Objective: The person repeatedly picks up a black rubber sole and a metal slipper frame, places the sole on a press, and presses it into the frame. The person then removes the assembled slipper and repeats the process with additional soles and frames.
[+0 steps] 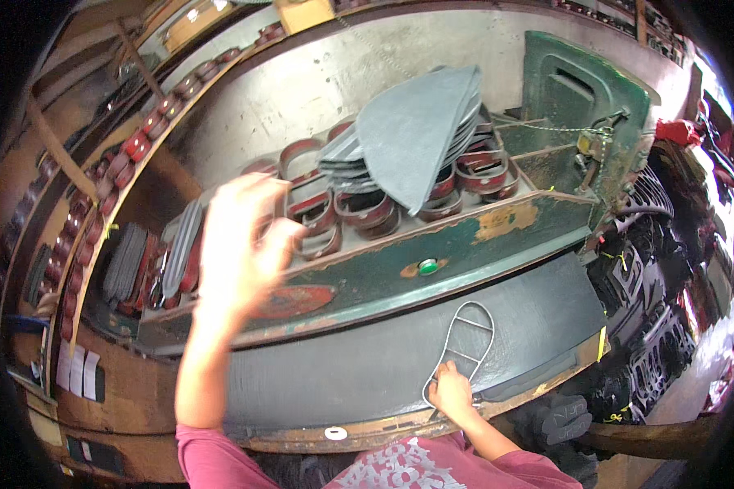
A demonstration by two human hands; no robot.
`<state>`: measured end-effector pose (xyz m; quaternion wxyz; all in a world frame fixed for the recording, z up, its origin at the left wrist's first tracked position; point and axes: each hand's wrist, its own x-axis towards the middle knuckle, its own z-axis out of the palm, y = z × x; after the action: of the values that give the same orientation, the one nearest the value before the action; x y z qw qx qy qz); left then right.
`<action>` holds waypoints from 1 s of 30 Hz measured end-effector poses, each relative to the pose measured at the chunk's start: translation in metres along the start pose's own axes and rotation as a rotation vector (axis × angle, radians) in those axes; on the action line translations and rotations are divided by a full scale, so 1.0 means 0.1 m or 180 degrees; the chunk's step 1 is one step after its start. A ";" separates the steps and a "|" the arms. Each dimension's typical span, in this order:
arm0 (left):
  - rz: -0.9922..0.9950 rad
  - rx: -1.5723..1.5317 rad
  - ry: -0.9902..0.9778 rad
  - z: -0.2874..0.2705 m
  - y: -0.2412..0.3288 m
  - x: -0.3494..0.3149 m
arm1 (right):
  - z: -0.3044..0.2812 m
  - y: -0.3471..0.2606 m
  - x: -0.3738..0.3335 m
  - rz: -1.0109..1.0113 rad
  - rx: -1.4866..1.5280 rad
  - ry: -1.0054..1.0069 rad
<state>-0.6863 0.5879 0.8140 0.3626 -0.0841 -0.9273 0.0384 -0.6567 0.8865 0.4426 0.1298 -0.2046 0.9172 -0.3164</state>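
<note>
While under right hand (451, 389), frame (463, 356) near machine (367, 275)

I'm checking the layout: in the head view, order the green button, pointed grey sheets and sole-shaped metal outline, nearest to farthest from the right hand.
1. Sole-shaped metal outline: right at the right hand.
2. Green button: ahead, on the green panel.
3. Pointed grey sheets: farther ahead, stacked.
</note>
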 end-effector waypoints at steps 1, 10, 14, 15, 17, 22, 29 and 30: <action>0.0325 -0.0267 -0.0043 0.11 0.43 0.12 | -0.01 0.00 0.01 -0.0016 -0.0040 -0.0003; 0.0134 0.0554 -0.0222 0.85 1.06 0.85 | 0.11 0.08 0.01 -0.0404 -0.0338 0.0282; -0.0144 0.0230 -0.0010 0.72 0.58 0.87 | 0.13 0.09 0.01 -0.0341 -0.0170 0.0240; -0.0254 0.0150 -0.0193 0.71 0.48 0.88 | 0.12 0.10 0.01 -0.0362 -0.0129 0.0224; -0.0364 -0.0152 -0.0439 0.75 0.34 0.88 | 0.12 0.11 0.01 -0.0390 -0.0069 0.0167; -0.1358 -0.0976 -0.1200 0.84 0.05 0.97 | 0.13 0.10 0.02 -0.0366 -0.0032 0.0187; -0.0877 -0.1152 -0.1053 0.91 -0.26 1.06 | 0.12 0.10 0.00 -0.0433 -0.0029 0.0200; -0.0697 -0.1101 -0.1018 0.94 -0.29 1.06 | 0.11 0.10 0.00 -0.0445 -0.0021 0.0243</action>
<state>-0.8300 0.5775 0.8196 0.1936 -0.0368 -0.9692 -0.1475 -0.6558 0.8880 0.4273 0.0716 -0.2564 0.9060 -0.3291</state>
